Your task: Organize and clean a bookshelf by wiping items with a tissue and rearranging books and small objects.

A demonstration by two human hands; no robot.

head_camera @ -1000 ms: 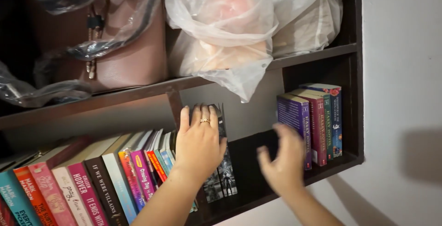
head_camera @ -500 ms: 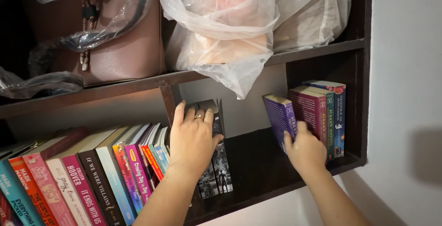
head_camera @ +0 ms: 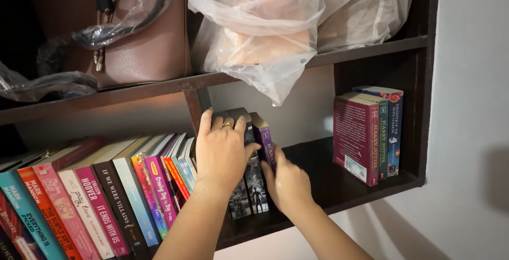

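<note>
left hand (head_camera: pixel 225 151): raised, palm forward, fingers spread upward, ring on one finger | right hand (head_camera: pixel 288 183): just beside it, lower, fingers curled | both forearms angled up from below

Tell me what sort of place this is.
Probably a room in a home: a dark wooden wall shelf holds novels, with a pink handbag and plastic-wrapped bags stored above.

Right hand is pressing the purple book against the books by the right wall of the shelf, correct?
Not quite. The head view shows the right hand pressing the purple book against the dark books under the left hand, near the shelf divider.
</note>
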